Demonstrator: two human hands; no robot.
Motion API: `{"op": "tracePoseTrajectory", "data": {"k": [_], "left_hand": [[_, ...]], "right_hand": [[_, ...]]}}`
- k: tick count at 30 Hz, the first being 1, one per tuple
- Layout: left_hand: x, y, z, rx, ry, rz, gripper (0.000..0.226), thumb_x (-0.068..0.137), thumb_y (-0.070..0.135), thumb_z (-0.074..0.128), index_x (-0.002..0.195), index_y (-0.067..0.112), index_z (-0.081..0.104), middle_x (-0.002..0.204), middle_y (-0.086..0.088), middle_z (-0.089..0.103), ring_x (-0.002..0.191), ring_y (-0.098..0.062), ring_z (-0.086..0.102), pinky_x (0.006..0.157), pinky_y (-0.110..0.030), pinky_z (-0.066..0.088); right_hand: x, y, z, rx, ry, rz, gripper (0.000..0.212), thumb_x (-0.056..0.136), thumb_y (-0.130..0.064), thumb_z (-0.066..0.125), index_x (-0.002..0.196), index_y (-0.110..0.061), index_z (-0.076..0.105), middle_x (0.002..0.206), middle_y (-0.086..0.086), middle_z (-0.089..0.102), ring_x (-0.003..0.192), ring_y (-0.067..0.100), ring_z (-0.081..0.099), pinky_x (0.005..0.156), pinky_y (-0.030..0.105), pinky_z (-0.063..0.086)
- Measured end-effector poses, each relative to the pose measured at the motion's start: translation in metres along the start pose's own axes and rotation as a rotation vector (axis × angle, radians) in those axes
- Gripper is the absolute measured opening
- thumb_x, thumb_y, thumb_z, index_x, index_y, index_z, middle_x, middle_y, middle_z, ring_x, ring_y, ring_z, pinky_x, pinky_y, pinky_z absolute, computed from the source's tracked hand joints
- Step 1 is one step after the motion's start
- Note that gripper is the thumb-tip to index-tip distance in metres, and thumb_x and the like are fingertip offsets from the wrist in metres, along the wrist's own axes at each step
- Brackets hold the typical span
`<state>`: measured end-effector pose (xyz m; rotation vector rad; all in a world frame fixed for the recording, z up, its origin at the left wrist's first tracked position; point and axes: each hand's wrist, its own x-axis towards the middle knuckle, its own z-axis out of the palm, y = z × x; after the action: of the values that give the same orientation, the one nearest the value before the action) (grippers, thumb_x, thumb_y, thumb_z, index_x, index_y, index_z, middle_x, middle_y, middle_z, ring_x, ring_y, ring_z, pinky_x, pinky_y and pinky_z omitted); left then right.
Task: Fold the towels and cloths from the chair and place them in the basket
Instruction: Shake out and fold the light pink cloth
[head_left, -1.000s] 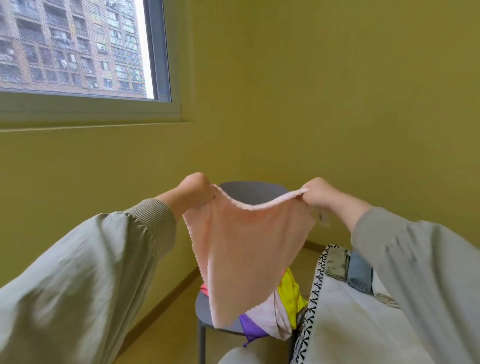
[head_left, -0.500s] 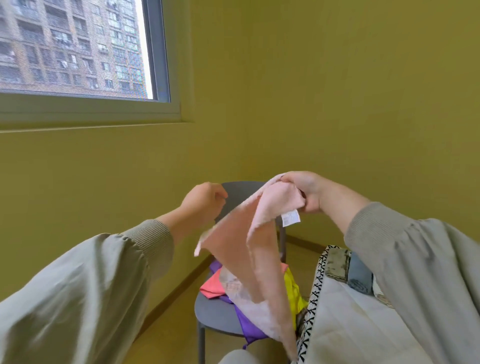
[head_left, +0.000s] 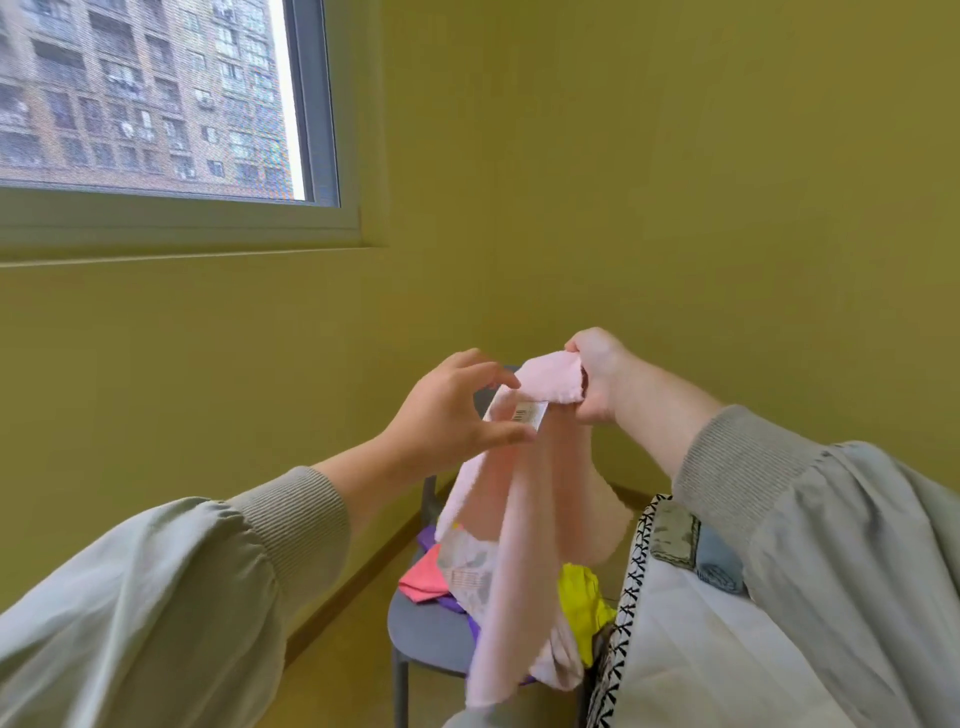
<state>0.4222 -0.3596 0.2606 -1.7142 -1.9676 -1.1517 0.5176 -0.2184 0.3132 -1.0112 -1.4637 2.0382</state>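
Observation:
A pale pink towel (head_left: 524, 519) hangs doubled in the air over the grey chair (head_left: 426, 631). My right hand (head_left: 597, 376) grips its bunched top corners. My left hand (head_left: 452, 410) is just left of it, fingers spread in a loose curve around the towel's edge by the white label (head_left: 524, 414), not visibly pinching. On the chair seat lie a coral cloth (head_left: 423, 582), a purple one, a yellow one (head_left: 582, 597) and a pale patterned one (head_left: 467, 571). The white basket (head_left: 631, 592) with black cross-stitch trim stands at the lower right.
Folded grey-blue (head_left: 719, 569) and patterned cloths sit in the basket's far end. Olive-yellow walls meet in a corner behind the chair. A window (head_left: 156, 104) is at the upper left. My grey sleeves fill the lower corners.
The towel was stretched wide between both hands; my left hand passed its corner to the right, let go, and has now come back up to the towel's edge by the label.

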Motion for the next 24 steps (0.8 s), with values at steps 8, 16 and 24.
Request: {"op": "tracePoseTrajectory", "data": {"k": [8, 16, 24], "left_hand": [[0.006, 0.005, 0.013, 0.078, 0.199, 0.038, 0.009, 0.080, 0.014, 0.065, 0.077, 0.009, 0.071, 0.086, -0.001, 0.064, 0.081, -0.019, 0.052, 0.069, -0.034, 0.046], [0.013, 0.003, -0.009, -0.472, -0.120, -0.608, 0.010, 0.087, 0.021, 0.067, 0.080, 0.015, 0.072, 0.079, -0.005, 0.061, 0.070, -0.014, 0.049, 0.067, -0.024, 0.043], [0.005, 0.005, 0.000, -0.726, -0.109, -0.744, 0.012, 0.088, 0.012, 0.066, 0.078, 0.005, 0.066, 0.062, -0.003, 0.067, 0.052, -0.009, 0.064, 0.054, -0.018, 0.054]], "right_hand": [[-0.001, 0.000, -0.001, -0.173, -0.039, -0.043, 0.020, 0.095, -0.011, 0.035, 0.095, -0.002, 0.054, 0.079, 0.014, 0.059, 0.069, 0.027, 0.059, 0.067, 0.041, 0.054], [-0.004, 0.002, -0.019, -0.710, -0.249, -0.317, 0.010, 0.090, -0.008, 0.059, 0.089, -0.006, 0.068, 0.075, 0.008, 0.067, 0.061, 0.015, 0.064, 0.069, 0.030, 0.056], [-0.008, 0.010, -0.022, -0.413, -0.515, -0.123, 0.020, 0.098, -0.011, 0.045, 0.096, -0.001, 0.063, 0.086, 0.011, 0.071, 0.077, 0.019, 0.070, 0.073, 0.028, 0.059]]}}
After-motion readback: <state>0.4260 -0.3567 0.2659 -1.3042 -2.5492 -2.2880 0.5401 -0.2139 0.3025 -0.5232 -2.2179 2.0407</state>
